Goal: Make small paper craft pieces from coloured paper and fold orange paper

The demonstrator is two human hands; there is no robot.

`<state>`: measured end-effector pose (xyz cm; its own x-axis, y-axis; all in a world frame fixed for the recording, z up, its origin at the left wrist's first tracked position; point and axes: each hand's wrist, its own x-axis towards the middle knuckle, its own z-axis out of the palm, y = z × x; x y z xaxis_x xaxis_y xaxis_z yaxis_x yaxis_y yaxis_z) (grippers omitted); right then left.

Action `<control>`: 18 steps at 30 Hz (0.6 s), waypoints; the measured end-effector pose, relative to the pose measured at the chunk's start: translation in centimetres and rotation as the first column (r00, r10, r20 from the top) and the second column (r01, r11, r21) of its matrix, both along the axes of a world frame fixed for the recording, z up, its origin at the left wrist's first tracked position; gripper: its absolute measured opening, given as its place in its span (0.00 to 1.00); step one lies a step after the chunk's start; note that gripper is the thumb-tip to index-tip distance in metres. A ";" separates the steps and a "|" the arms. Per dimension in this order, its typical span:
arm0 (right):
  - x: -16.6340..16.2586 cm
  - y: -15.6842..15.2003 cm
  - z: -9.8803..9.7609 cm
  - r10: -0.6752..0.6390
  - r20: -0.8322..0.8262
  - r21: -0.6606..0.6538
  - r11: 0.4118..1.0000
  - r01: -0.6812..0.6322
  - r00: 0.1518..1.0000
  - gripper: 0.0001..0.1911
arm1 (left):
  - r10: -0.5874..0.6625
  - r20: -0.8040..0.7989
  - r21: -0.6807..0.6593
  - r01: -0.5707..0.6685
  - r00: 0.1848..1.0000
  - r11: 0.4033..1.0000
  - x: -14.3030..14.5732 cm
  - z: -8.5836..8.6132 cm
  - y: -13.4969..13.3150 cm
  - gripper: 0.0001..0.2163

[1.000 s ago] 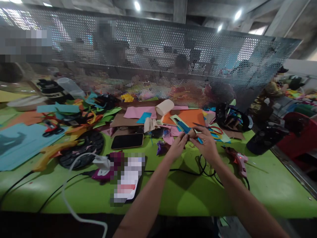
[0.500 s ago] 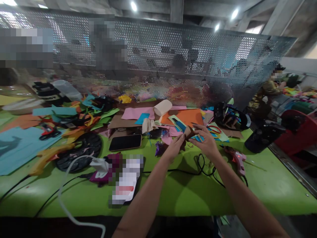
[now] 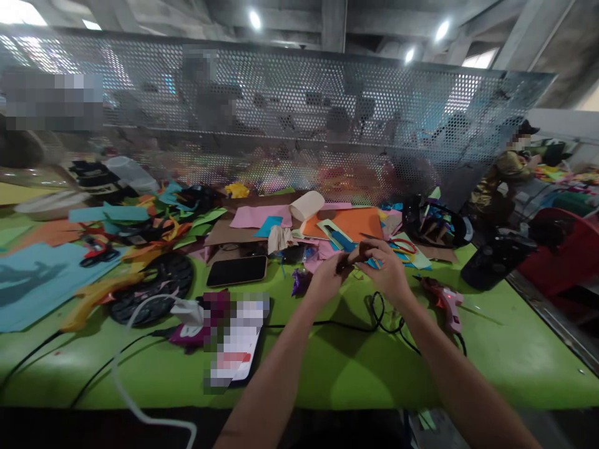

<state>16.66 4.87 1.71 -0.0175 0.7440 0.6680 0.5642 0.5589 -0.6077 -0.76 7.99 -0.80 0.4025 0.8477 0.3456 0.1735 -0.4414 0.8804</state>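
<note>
Both my hands meet above the green table (image 3: 355, 368) near its middle. My left hand (image 3: 327, 275) and my right hand (image 3: 388, 269) pinch a small brown paper piece (image 3: 356, 251) between their fingertips. The piece is folded and partly hidden by my fingers. Just behind it lie an orange sheet (image 3: 355, 221), blue paper strips (image 3: 344, 239) and a red pair of scissors (image 3: 405, 245). A pink glue gun (image 3: 447, 304) lies to the right of my right hand, its black cable (image 3: 381, 315) looping under my wrists.
A phone (image 3: 237, 271) lies left of my hands, next to a black round plate (image 3: 156, 284) and piles of coloured paper scraps (image 3: 140, 218). A paper roll (image 3: 306, 204) and a black basket (image 3: 437, 221) stand farther back. A perforated metal screen (image 3: 299, 118) closes the far side. A person (image 3: 512, 165) sits at the right.
My hands have kept working the brown piece. It was held up and opened half a second ago. Now it is lower and pressed tighter between my fingertips.
</note>
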 end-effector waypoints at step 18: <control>2.4 -0.6 1.4 -0.108 -0.287 -0.112 0.991 0.079 0.952 0.16 | 0.259 0.027 -0.332 -0.236 0.966 0.914 -2.5 -0.4 -3.4 0.17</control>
<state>19.03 4.31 3.13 0.2397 0.7951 0.5571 0.4010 0.4415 -0.8027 -3.29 4.62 -1.20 0.1507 0.9870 0.0558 0.1741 -0.0821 0.9813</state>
